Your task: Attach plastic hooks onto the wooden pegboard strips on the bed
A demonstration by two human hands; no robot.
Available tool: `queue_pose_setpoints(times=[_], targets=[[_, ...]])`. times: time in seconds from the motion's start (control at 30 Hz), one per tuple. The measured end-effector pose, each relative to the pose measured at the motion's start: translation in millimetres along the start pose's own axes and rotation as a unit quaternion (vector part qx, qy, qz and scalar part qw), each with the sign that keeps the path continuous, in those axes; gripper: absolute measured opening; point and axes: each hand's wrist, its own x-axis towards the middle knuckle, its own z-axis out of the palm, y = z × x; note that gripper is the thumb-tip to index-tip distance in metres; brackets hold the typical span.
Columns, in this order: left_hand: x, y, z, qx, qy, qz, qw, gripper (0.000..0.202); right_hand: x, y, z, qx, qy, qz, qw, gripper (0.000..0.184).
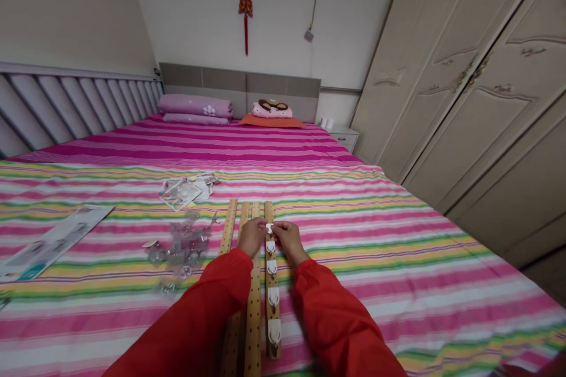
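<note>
Where left hand (252,237) and right hand (288,241) meet, both grips close on a white hook (269,228), far end of rightmost wooden strip (276,284) | four white hooks (272,270), same strip, nearer | three drilled strips (254,300), left | clear plastic pieces (188,244), farther left | striped sheet (398,283) beneath

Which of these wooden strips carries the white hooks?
The rightmost wooden strip; white hooks line it, while the other strips show only holes where visible.
</note>
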Motion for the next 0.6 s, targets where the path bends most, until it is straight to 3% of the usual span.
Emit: queue_pose_setpoints(times=[0.23,0.6], targets=[[-5,6,3.9,0.031,0.004,0.014,0.999,0.021,0,7,-2,-0.015,0.013,-0.004,1.0,0.026],[-12,7,4.4,0.196,-0.023,0.114,0.974,0.023,4,17,-3,-0.017,0.02,-0.007,1.0,0.026]])
